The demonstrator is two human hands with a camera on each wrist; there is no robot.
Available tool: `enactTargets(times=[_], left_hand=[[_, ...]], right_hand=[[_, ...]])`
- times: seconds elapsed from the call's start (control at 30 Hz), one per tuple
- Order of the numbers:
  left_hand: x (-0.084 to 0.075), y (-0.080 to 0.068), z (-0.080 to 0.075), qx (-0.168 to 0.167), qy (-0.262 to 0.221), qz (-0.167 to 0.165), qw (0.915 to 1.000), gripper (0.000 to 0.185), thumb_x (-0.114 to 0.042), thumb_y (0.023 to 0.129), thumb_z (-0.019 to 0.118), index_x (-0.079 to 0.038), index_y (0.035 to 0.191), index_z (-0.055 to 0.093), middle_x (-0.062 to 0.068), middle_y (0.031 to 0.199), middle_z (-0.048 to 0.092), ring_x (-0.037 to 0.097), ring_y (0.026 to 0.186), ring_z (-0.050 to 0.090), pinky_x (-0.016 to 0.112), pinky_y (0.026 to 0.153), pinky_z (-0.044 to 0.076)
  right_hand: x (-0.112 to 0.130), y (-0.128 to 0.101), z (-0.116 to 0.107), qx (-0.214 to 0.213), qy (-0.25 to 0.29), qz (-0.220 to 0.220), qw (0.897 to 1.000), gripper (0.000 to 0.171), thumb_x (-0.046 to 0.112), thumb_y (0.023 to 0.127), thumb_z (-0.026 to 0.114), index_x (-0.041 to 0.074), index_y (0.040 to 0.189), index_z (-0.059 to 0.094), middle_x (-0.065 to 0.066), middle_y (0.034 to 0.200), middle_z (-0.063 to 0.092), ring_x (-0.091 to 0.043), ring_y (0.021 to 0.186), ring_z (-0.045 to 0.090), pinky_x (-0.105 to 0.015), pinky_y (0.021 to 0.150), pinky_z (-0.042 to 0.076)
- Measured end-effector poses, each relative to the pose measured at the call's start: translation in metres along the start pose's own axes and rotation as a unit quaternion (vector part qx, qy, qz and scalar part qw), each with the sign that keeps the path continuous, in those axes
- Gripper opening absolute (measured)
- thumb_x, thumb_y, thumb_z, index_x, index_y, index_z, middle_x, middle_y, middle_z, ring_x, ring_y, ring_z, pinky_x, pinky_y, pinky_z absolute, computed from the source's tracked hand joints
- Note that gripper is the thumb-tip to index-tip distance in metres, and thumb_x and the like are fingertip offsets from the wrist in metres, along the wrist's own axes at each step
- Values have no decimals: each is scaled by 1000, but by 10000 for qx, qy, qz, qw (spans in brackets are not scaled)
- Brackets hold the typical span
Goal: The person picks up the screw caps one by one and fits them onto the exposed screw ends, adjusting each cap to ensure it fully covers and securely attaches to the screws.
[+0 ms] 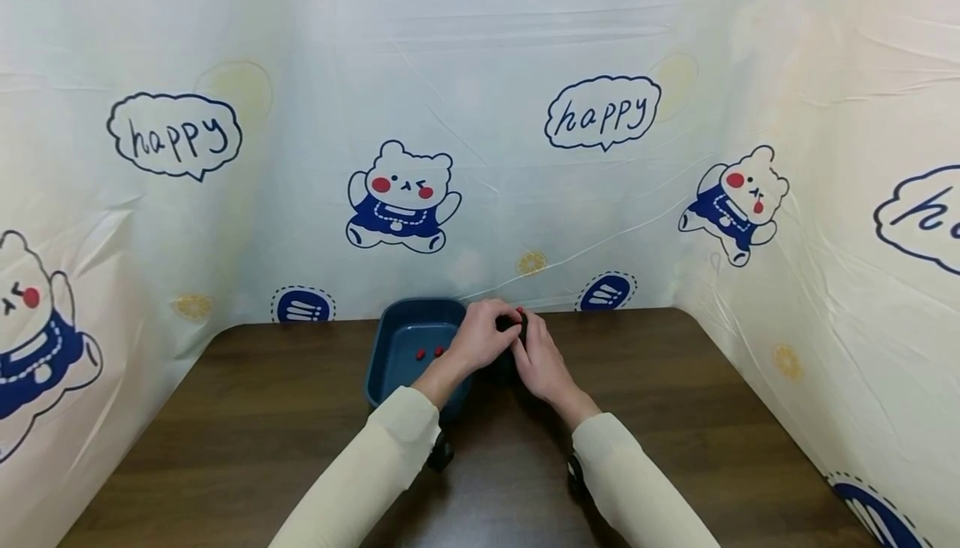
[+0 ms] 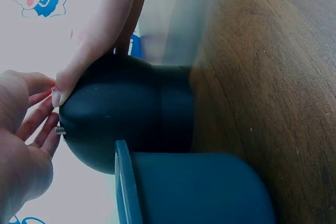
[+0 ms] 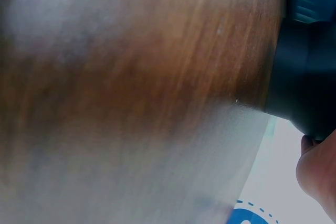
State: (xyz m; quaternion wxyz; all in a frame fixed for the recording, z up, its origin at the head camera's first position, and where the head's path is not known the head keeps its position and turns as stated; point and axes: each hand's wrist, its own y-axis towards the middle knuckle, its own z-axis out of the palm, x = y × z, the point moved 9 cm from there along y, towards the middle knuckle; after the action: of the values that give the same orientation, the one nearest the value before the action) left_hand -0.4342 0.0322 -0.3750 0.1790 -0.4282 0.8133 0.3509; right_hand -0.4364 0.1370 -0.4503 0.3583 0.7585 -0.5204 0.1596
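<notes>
A dark, dome-shaped body with a narrower base stands upright on the table, with a short threaded metal stud at its top. My right hand grips its far side, the thumb lying over the dome near the stud. Over the top, my left hand brings its fingertips against the right thumb and pinches a small red piece, mostly hidden by the fingers. Close by on the left is a blue tray. Inside it lie two small red pieces, one on the left and one on the right.
The brown wooden table extends to both sides and towards me. Directly behind its back edge hangs a pale curtain printed with bears and the word "happy", which also covers both sides.
</notes>
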Motion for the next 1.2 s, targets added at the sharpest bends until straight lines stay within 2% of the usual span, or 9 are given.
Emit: enactTargets(times=[0.2, 0.4, 0.77, 0.97, 1.2], left_hand=[[-3, -1, -8, -70, -129, 50, 9999, 13, -12, 95, 73, -6, 105, 78, 7, 109, 74, 23, 106, 67, 42, 96, 53], [-2, -1, -19, -170, -1, 95, 9998, 13, -12, 94, 73, -7, 105, 78, 4, 106, 74, 21, 103, 67, 42, 95, 54], [8, -5, -35, -28, 230, -104, 9997, 19, -12, 93, 75, -5, 112, 75, 8, 111, 73, 30, 110, 67, 46, 99, 52], [15, -7, -44, -23, 388, -238, 9990, 21, -14, 93, 76, -6, 113, 75, 7, 113, 72, 28, 109, 66, 46, 98, 52], [26, -11, -49, 148, 513, -451, 9976, 22, -17, 94, 75, -10, 115, 73, 9, 118, 71, 23, 108, 63, 44, 99, 51]], right_hand=[[2, 0, -1, -72, 14, -63, 10000, 59, 37, 111, 40, 2, 156, 27, -22, 155, 36, -35, 142, 40, -53, 113, 38], [3, 1, -4, -204, 103, -80, 9997, 62, 45, 110, 38, 3, 155, 29, -21, 151, 40, -35, 135, 47, -53, 108, 43], [3, 0, -2, -188, 160, -1, 9997, 63, 47, 110, 37, 2, 154, 31, -21, 152, 41, -35, 136, 47, -52, 110, 41], [3, 2, -3, -194, 189, 24, 9996, 64, 48, 110, 37, 3, 155, 31, -21, 153, 40, -35, 138, 46, -52, 112, 40], [2, 1, -2, -198, 200, 75, 9996, 64, 48, 110, 38, 3, 155, 31, -21, 153, 40, -35, 138, 45, -53, 114, 38]])
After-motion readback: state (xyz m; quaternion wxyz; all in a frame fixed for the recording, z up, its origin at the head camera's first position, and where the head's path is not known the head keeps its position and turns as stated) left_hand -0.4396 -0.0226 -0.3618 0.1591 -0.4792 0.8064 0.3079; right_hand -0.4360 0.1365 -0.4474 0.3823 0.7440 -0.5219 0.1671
